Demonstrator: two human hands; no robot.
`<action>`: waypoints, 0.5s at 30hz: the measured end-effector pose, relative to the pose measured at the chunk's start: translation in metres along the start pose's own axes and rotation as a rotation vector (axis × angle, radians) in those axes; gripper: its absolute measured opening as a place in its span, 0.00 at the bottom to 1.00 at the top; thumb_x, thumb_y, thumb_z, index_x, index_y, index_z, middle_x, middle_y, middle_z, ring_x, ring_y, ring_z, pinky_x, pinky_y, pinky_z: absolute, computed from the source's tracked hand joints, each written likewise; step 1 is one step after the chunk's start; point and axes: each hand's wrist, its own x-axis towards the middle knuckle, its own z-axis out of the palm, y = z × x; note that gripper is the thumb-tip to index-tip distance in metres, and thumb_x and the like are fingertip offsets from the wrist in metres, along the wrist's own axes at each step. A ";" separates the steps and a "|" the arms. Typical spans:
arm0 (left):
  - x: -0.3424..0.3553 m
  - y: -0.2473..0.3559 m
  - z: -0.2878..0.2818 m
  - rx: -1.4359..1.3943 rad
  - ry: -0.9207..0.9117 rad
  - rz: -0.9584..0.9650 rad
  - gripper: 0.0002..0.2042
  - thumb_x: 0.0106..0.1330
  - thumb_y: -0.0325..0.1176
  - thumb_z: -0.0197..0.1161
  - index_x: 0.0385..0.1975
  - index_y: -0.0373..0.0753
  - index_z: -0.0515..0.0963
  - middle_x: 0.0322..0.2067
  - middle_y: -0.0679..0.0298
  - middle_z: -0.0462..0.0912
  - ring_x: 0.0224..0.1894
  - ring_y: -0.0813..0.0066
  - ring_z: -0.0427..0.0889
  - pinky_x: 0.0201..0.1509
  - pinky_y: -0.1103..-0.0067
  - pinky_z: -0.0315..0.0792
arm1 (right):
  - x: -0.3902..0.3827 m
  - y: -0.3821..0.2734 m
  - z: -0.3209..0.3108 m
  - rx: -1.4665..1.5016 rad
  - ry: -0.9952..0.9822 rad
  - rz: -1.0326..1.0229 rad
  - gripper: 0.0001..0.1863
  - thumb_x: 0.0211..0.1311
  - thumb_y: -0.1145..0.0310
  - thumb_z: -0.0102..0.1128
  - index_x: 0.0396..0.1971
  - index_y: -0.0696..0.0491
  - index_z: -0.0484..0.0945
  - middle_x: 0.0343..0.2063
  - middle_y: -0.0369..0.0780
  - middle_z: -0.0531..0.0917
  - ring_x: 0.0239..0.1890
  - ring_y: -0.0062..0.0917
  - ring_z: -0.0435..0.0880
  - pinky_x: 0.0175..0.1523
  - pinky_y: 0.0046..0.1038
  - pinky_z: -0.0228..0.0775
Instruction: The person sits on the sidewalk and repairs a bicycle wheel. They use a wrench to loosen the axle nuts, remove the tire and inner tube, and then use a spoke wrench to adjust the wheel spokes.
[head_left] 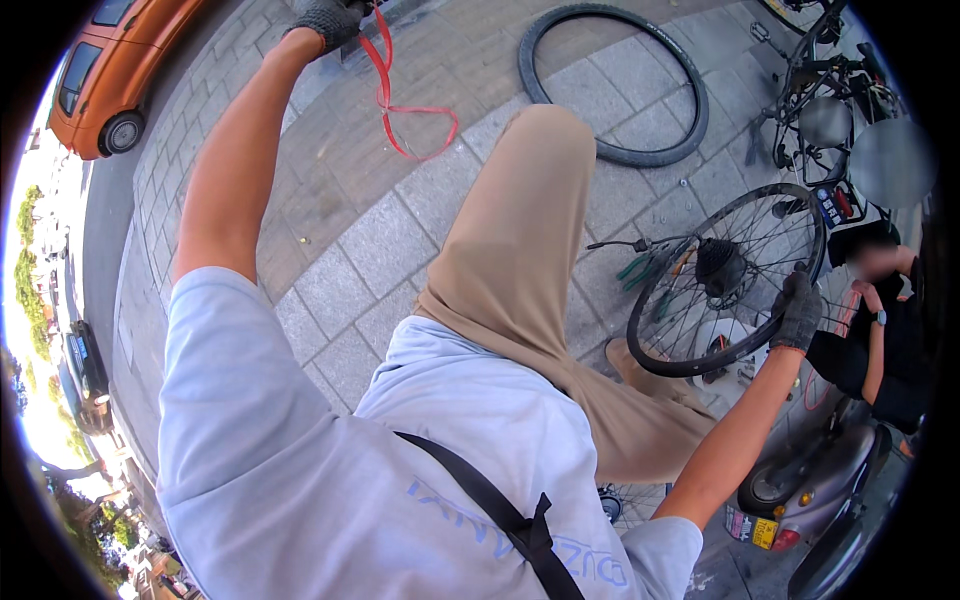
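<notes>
My left hand (332, 24), in a dark knit glove, reaches out at the top edge, fingers closed on a long red strip (384, 85) that dangles in a loop over the paving; part of this hand is cut off. My right hand (797, 310), also gloved, grips the rim of a bicycle wheel (683, 366) on my right, which has a black hub with a sprocket cluster. Beside that wheel lie green-handled tools (632, 269), and a white object (740, 335) sits partly hidden behind it. A loose black tyre (640, 157) lies flat beyond my bent knee.
A person in dark clothes (862, 360) crouches at the right, below parked bicycles (815, 80). A grey scooter (800, 480) stands at lower right. At the left are a road with an orange car (120, 70) and a dark car (85, 370), alongside the paved pavement (350, 260).
</notes>
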 end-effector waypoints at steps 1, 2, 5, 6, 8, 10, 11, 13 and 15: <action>0.002 -0.005 -0.003 0.039 -0.003 0.039 0.09 0.66 0.31 0.59 0.40 0.36 0.83 0.33 0.55 0.87 0.35 0.69 0.81 0.45 0.70 0.76 | 0.001 0.001 0.005 0.000 0.007 0.003 0.13 0.64 0.58 0.67 0.38 0.51 0.80 0.21 0.33 0.77 0.14 0.18 0.70 0.18 0.23 0.59; 0.000 0.009 -0.004 0.065 -0.037 0.020 0.09 0.66 0.30 0.59 0.40 0.36 0.83 0.33 0.56 0.87 0.35 0.69 0.81 0.45 0.70 0.76 | 0.001 0.003 0.006 -0.005 0.027 0.009 0.12 0.64 0.58 0.67 0.38 0.50 0.80 0.21 0.33 0.76 0.14 0.18 0.70 0.18 0.23 0.58; 0.011 0.022 0.014 -0.124 -0.117 0.052 0.08 0.65 0.32 0.62 0.39 0.36 0.82 0.32 0.53 0.85 0.33 0.65 0.81 0.42 0.69 0.75 | -0.004 0.008 -0.009 0.062 0.014 -0.010 0.14 0.64 0.62 0.64 0.45 0.53 0.81 0.20 0.33 0.77 0.13 0.18 0.70 0.17 0.23 0.60; 0.012 0.017 0.011 -0.096 -0.106 0.074 0.11 0.67 0.34 0.62 0.45 0.37 0.81 0.35 0.54 0.86 0.35 0.67 0.82 0.43 0.70 0.76 | -0.009 0.011 -0.012 0.083 0.009 0.002 0.13 0.64 0.62 0.64 0.43 0.53 0.81 0.20 0.33 0.77 0.13 0.18 0.70 0.17 0.23 0.60; 0.019 0.024 0.013 -0.069 -0.089 0.144 0.16 0.71 0.38 0.62 0.55 0.40 0.79 0.41 0.58 0.87 0.38 0.70 0.83 0.45 0.72 0.78 | -0.015 0.013 -0.021 0.064 0.014 -0.003 0.11 0.64 0.61 0.64 0.39 0.53 0.81 0.19 0.33 0.76 0.13 0.18 0.70 0.18 0.24 0.60; 0.029 -0.001 0.026 -0.003 -0.061 0.222 0.24 0.70 0.41 0.63 0.63 0.39 0.73 0.52 0.55 0.82 0.51 0.66 0.80 0.57 0.73 0.73 | -0.012 0.014 -0.013 -0.078 0.006 -0.086 0.12 0.63 0.58 0.64 0.35 0.52 0.81 0.18 0.32 0.75 0.13 0.18 0.70 0.19 0.26 0.60; 0.033 -0.012 0.032 0.024 -0.037 0.252 0.28 0.69 0.42 0.64 0.67 0.39 0.70 0.58 0.53 0.79 0.58 0.64 0.78 0.63 0.73 0.70 | -0.010 0.012 -0.006 -0.121 0.006 -0.114 0.13 0.63 0.57 0.64 0.33 0.52 0.81 0.18 0.32 0.75 0.14 0.19 0.70 0.20 0.27 0.60; 0.033 0.018 0.051 0.018 -0.008 0.286 0.32 0.69 0.44 0.66 0.70 0.39 0.67 0.64 0.52 0.77 0.64 0.63 0.76 0.69 0.74 0.68 | -0.017 0.005 0.000 -0.046 -0.029 -0.064 0.13 0.61 0.59 0.67 0.32 0.55 0.81 0.20 0.34 0.78 0.16 0.20 0.75 0.22 0.28 0.64; 0.028 0.078 0.048 -0.054 -0.066 0.279 0.31 0.70 0.45 0.65 0.70 0.39 0.67 0.64 0.52 0.77 0.64 0.65 0.76 0.69 0.74 0.68 | -0.023 0.003 -0.007 -0.086 0.029 -0.086 0.13 0.59 0.60 0.67 0.33 0.56 0.81 0.20 0.35 0.78 0.16 0.21 0.75 0.23 0.27 0.68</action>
